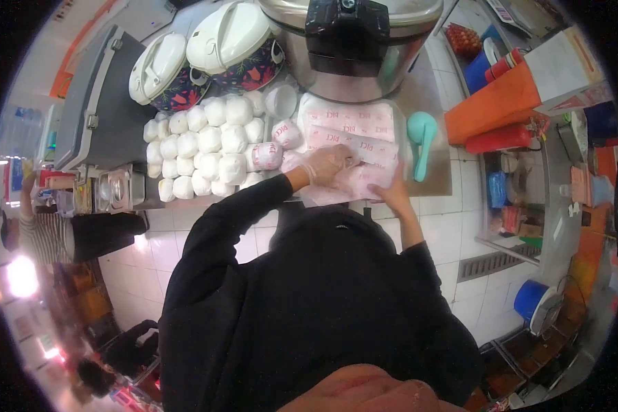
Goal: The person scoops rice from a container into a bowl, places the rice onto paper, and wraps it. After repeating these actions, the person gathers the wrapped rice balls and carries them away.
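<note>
My left hand (326, 166), in a clear plastic glove, lies over pink-printed wrapping paper (357, 180) at the near edge of the counter. Its fingers are curled, and whatever they hold is hidden. With my right hand (393, 196), which looks bare, I grip the right edge of that paper between thumb and fingers. Farther back is a stack of printed wrapping sheets (347, 117) on a white tray. Two printed round bundles, one a wrapped ball (286, 134) and the other a wrapped bundle (266, 156), are beside my left hand. Several white wrapped bundles (209, 140) are piled to the left.
A large steel cooker (357, 84) stands behind the sheets, with two lidded floral pots (237, 69) to its left. A white cup (281, 101) sits between. To the right lies a turquoise rice paddle (421, 147). A grey cooler box (93, 103) borders the left; another person (55, 237) stands beyond.
</note>
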Motion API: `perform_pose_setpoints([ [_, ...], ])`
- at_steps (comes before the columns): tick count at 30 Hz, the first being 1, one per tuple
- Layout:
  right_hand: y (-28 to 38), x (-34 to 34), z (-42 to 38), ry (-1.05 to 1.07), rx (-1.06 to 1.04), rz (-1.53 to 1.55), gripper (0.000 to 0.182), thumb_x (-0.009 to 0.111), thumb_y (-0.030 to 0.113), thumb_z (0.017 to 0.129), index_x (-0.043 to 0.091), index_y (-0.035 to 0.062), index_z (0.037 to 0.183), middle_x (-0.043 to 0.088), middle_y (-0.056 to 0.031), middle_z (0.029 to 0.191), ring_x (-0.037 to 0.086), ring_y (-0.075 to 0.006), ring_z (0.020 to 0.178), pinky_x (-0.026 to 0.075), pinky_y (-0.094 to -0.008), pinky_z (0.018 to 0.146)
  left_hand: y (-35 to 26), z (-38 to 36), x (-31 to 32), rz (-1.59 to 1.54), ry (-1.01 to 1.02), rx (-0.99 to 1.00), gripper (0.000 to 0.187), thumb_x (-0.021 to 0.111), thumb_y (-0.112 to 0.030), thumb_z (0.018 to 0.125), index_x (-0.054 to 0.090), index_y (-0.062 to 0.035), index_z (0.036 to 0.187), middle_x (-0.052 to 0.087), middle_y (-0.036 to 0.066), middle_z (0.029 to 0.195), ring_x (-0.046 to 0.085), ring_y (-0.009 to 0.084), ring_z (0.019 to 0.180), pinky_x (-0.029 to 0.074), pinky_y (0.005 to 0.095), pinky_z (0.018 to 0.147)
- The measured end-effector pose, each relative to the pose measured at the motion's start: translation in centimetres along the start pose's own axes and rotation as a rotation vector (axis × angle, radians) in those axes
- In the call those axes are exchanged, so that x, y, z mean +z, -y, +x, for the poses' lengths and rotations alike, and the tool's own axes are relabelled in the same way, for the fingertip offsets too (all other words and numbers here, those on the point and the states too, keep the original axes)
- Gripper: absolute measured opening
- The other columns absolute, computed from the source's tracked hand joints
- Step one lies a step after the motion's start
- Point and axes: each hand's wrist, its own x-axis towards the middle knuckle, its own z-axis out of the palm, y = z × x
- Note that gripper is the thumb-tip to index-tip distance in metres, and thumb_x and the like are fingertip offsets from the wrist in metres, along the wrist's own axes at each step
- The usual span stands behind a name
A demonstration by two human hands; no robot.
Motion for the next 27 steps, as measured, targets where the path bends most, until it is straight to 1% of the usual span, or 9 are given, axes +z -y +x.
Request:
perform_pose_setpoints([
  [4,6.9,-2.4,0.2,0.03,0.44,0.689,0.094,0.055,-0.004,0.087,-0.015,0.0101,0.148,0.039,-0.0243,0.138,0.063,-0.0397,0.1,0.057,-0.0426,0.078,1.2,-0.1,3.6,0.14,-0.198,0.049,0.054,0.062,-0.048,0.082,0.058,-0.0087,0.119,0.056,0.014,0.123,0.052,0.0322,0.115,0.045,0.0402,0.094],
  [8,7.9,-3.7,1.5,-0.092,0.5,0.944,0.082,0.052,-0.005,0.088,-0.002,0.0093,0.148,0.046,-0.0245,0.131,0.064,-0.0345,0.099,0.057,-0.0389,0.077,1.5,2.5,0.6,-0.009,0.083,-0.189,0.035,0.063,-0.038,0.082,0.066,-0.009,0.102,0.065,0.014,0.104,0.061,0.0318,0.101,0.048,0.0409,0.086],
  [11,7.9,-2.6,1.3,-0.135,0.102,0.578,0.065,0.052,-0.003,0.088,0.022,0.0062,0.144,0.051,-0.0211,0.129,0.064,-0.0331,0.102,0.055,-0.0411,0.081,5.4,5.4,-0.6,-0.036,0.055,-0.176,0.023,0.064,-0.034,0.082,0.071,-0.0126,0.086,0.067,0.015,0.084,0.064,0.0339,0.086,0.05,0.0432,0.077],
  [14,7.0,0.1,1.5,0.004,-0.602,-0.378,0.052,0.055,0.003,0.086,0.041,0.0061,0.136,0.055,-0.0144,0.129,0.058,-0.0308,0.114,0.044,-0.0478,0.097,7.1,7.8,-3.3,-0.212,0.179,-0.23,0.021,0.065,-0.032,0.08,0.072,-0.0126,0.084,0.068,0.013,0.082,0.064,0.0322,0.085,0.05,0.042,0.076],
  [15,7.8,1.0,1.6,0.039,-0.572,-0.529,0.05,0.057,0.012,0.085,0.047,0.0076,0.133,0.05,-0.0096,0.135,0.044,-0.0297,0.128,0.024,-0.0558,0.11,8.5,8.4,-2.6,-0.196,0.171,-0.222,0.024,0.065,-0.034,0.08,0.071,-0.0123,0.089,0.068,0.012,0.086,0.064,0.0315,0.086,0.049,0.0422,0.077],
  [18,6.1,2.8,3.4,0.072,-0.501,-0.787,0.054,0.057,0.017,0.086,0.042,0.0061,0.137,0.042,-0.0108,0.143,0.033,-0.0264,0.137,0.011,-0.0599,0.112,9.8,8.7,-0.4,0.054,0.01,-0.216,0.03,0.063,-0.034,0.082,0.069,-0.0108,0.101,0.069,0.012,0.096,0.064,0.0305,0.091,0.048,0.0429,0.082],
  [20,4.8,3.0,4.0,0.131,-0.502,-0.813,0.056,0.055,0.017,0.086,0.04,0.0048,0.139,0.037,-0.0108,0.147,0.029,-0.026,0.139,0.009,-0.0625,0.111,5.0,6.1,-0.8,0.492,-0.273,-0.237,0.028,0.06,-0.023,0.085,0.067,-0.009,0.108,0.067,0.013,0.103,0.063,0.0308,0.097,0.048,0.0438,0.087],
  [22,4.5,3.1,4.1,0.157,-0.5,-0.813,0.056,0.053,0.016,0.087,0.038,0.004,0.14,0.034,-0.011,0.149,0.027,-0.0258,0.141,0.007,-0.0638,0.111,4.2,3.9,5.1,0.428,-0.665,0.06,0.038,0.053,-0.013,0.08,0.06,0.0004,0.115,0.065,0.017,0.107,0.061,0.0361,0.102,0.047,0.0473,0.088],
  [27,0.3,2.4,3.7,0.055,-0.506,-1.009,0.053,0.049,0.011,0.087,0.039,0.0042,0.14,0.039,-0.0141,0.146,0.032,-0.0258,0.139,0.005,-0.065,0.111,1.8,0.2,10.0,0.39,-0.658,-0.221,0.029,0.051,-0.007,0.083,0.061,0.0004,0.109,0.065,0.015,0.104,0.06,0.0315,0.105,0.049,0.0405,0.089],
])
